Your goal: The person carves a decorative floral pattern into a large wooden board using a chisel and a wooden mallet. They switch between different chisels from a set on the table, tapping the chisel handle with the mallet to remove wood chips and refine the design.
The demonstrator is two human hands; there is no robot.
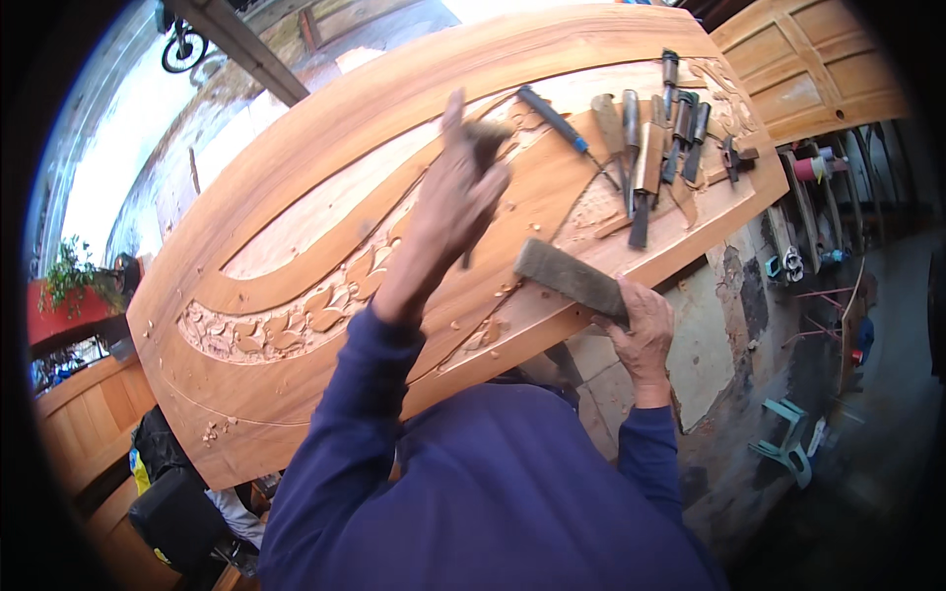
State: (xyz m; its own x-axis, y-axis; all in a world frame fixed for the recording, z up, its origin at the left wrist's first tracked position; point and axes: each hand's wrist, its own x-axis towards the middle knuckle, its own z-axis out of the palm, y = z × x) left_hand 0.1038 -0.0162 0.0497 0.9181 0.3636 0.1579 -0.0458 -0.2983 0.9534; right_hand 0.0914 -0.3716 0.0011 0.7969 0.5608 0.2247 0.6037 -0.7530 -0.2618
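Nearest, a person in a blue sleeve leans over a large wooden door panel laid flat as the work surface. The right hand has its grip closed around a dark block-shaped mallet, raised just off the panel's near edge. Further in, the left hand grips a carving chisel, blade down on the carved leaf band. To strike well, the chisel probably needs a steady angle and light, square taps. Beyond lies a row of spare chisels.
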